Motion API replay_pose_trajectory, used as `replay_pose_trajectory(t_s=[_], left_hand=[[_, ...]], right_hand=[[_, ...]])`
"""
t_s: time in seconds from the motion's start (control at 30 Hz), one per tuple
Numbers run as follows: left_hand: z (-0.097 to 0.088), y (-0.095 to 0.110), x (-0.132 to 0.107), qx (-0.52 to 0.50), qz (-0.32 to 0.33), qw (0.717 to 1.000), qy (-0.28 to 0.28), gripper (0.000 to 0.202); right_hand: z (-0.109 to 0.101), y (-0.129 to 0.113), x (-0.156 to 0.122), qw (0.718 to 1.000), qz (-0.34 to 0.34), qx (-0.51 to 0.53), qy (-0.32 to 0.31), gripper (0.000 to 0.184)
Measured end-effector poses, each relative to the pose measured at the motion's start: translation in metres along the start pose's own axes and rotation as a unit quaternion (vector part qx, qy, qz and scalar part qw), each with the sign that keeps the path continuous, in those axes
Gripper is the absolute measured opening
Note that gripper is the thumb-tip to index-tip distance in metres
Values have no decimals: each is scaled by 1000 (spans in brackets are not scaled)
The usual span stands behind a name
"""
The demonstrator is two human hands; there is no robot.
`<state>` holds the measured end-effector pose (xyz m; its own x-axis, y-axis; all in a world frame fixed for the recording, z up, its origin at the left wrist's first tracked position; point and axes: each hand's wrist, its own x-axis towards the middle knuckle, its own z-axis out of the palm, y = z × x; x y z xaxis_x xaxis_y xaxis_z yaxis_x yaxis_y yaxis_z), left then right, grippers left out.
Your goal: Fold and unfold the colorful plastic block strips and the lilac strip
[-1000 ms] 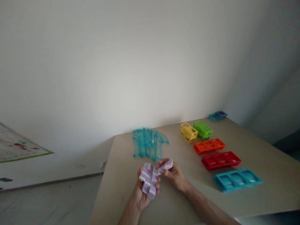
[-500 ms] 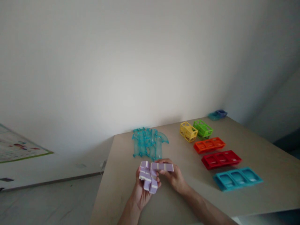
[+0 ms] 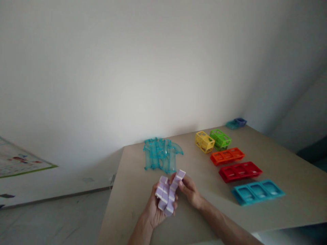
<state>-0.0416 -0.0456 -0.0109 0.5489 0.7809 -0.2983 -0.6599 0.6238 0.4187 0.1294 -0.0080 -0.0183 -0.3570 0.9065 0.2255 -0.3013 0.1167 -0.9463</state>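
A lilac-and-white snake puzzle (image 3: pixel 165 195), a chain of wedge-shaped segments folded into a block with one end sticking out, is held above the front of the table. My left hand (image 3: pixel 154 211) is closed around its lower left side, fingers wrapped underneath. The thumb and fingers of my right hand (image 3: pixel 191 192) pinch the end that points up and to the right. Just beyond my hands lies a pile of clear teal plastic pieces (image 3: pixel 163 156), tube-like and some curved.
On the table (image 3: pixel 130 190), to the right, stand a yellow frame (image 3: pixel 204 142), a green frame (image 3: pixel 220 139), an orange tray (image 3: pixel 227 156), a red tray (image 3: pixel 240 172) and a blue tray (image 3: pixel 258 193). Dark blue and teal pieces (image 3: pixel 240 122) sit at the far corner. A wall rises behind.
My right hand has turned the free end of the snake puzzle from pointing right to pointing up and right. My left hand keeps its hold, with the folded part slightly tilted.
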Motion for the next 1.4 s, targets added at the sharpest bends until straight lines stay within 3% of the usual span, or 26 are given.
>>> replay_pose_trajectory(t_s=[0.1, 0.2, 0.3, 0.53, 0.77, 0.9, 1.03, 1.2, 1.4], left_hand=[[0, -9, 4, 47, 100, 992, 57, 43], [-1, -16, 5, 83, 176, 978, 73, 60], [-3, -20, 7, 99, 209, 968, 95, 72], [-2, -20, 9, 48, 181, 976, 114, 63], [7, -10, 1, -5, 145, 989, 29, 54], [7, -6, 2, -11, 78, 997, 7, 43], [8, -6, 3, -12, 49, 999, -7, 39], [11, -7, 6, -15, 74, 997, 30, 38], [12, -9, 10, -6, 168, 981, 100, 46]], right_hand=[[1, 1, 5, 999, 16, -7, 43, 38], [1, 6, 9, 994, 54, -2, 96, 34], [0, 8, 12, 989, 87, 21, 120, 37], [3, -7, 12, 984, 105, 111, 90, 34], [5, -5, 14, 970, 86, 217, 70, 35], [2, 0, 14, 963, 97, 246, 49, 36], [3, -2, 12, 957, 113, 265, 33, 41], [8, -2, 12, 955, 104, 271, 55, 43], [2, 11, 17, 956, 48, 244, 155, 28]])
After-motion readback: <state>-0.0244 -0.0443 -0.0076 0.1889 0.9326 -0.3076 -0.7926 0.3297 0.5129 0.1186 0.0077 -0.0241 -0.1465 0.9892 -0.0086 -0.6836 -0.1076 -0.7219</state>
